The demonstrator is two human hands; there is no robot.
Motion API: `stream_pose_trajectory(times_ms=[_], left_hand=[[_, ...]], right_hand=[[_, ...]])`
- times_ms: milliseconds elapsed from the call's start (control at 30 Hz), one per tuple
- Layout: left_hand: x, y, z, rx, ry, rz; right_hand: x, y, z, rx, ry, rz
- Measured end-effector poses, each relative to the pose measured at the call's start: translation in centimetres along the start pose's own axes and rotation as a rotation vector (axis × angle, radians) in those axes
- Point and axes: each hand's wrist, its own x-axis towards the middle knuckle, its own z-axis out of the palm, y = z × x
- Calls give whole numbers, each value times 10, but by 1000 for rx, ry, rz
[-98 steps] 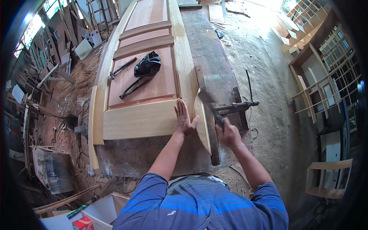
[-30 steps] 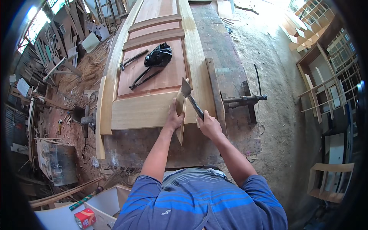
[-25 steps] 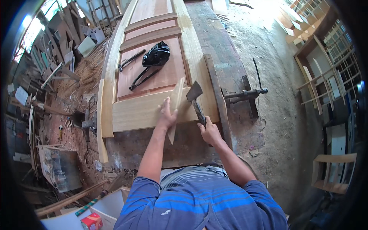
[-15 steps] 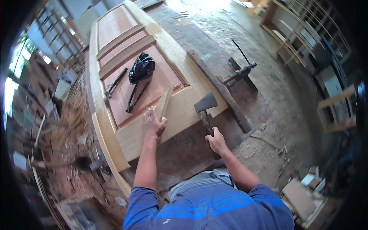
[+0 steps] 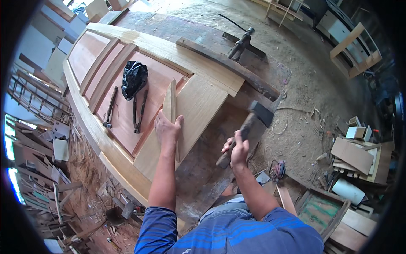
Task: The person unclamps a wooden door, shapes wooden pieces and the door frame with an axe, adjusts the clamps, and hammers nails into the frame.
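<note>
A wooden panel door (image 5: 198, 95) with pinkish inset panels lies on the workbench. My left hand (image 5: 167, 129) is closed around a short strip of wooden moulding (image 5: 171, 99) over the door's near end, thumb on its right side. My right hand (image 5: 237, 149) grips the dark handle of a hatchet (image 5: 262, 113), raised past the door's near right corner. Its head is smeared by motion and stands apart from the moulding. On the pink panel lie a black plastic bag (image 5: 134, 79), a hammer (image 5: 111, 108) and long-handled pincers (image 5: 140, 111).
Along the door's right side lies a dark timber bar (image 5: 228, 65), with a clamp (image 5: 242, 44) beyond it. A wooden frame (image 5: 355, 51) stands at the far right. Board offcuts (image 5: 353, 154) pile up at right. Wood scraps (image 5: 84, 169) litter the floor at left.
The view has turned, shifting the door leftward in the picture. My right hand has swung the hatchet out to the right, away from the door. My left hand still holds the moulding.
</note>
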Motion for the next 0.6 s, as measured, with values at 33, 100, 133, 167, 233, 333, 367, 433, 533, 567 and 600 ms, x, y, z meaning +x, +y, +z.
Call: stream_pose_trajectory(times_ms=[33, 100, 133, 167, 233, 333, 367, 433, 533, 567, 600], left_hand=[[-1, 0, 0, -8, 23, 11], [0, -1, 1, -12, 40, 28], [-1, 0, 0, -11, 29, 30], [-1, 8, 2, -18, 18, 41], [-2, 8, -2, -25, -9, 21], [0, -8, 4, 36, 14, 34], [2, -14, 10, 99, 63, 74], [4, -21, 19, 118, 105, 104], [8, -19, 26, 133, 134, 145], [9, -16, 28, 132, 119, 150], [10, -15, 27, 129, 116, 158]], right_hand=[[1, 2, 5, 73, 122, -78], [12, 6, 40, 168, 310, -101], [12, 14, 57, 253, 490, -124], [18, 41, 61, 82, 424, -107], [6, 78, 90, 109, 78, 196], [8, 63, 71, 69, -9, 171], [8, 57, 57, 41, -51, 137], [9, 56, 52, 105, 92, 33], [21, 63, 81, 267, 345, -104], [23, 72, 82, 96, 236, -59], [27, 77, 79, -34, -15, 88]])
